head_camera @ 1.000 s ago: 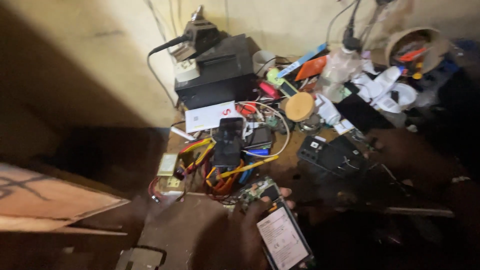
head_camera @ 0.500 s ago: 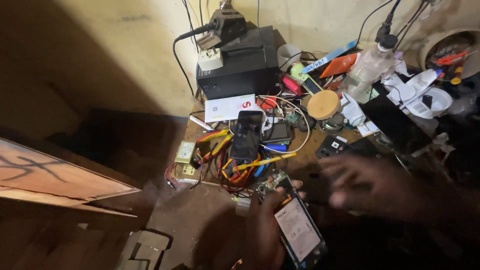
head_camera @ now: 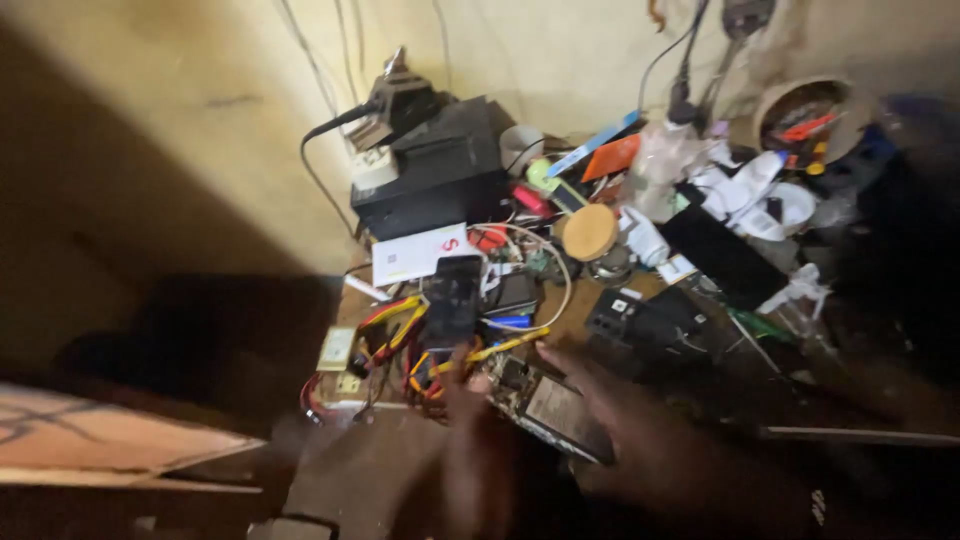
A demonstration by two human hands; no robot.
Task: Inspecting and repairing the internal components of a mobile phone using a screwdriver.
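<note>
Right hand (head_camera: 640, 440) now over blurred phone (head_camera: 550, 405)

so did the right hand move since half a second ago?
Yes. The right hand came in left over the opened phone, judged against the round wooden lid.

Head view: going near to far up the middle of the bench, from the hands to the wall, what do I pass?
Opened phone between the left hand and right hand → black phone on coloured wires → white card → black box → clamp-like tool on top of it.
</note>
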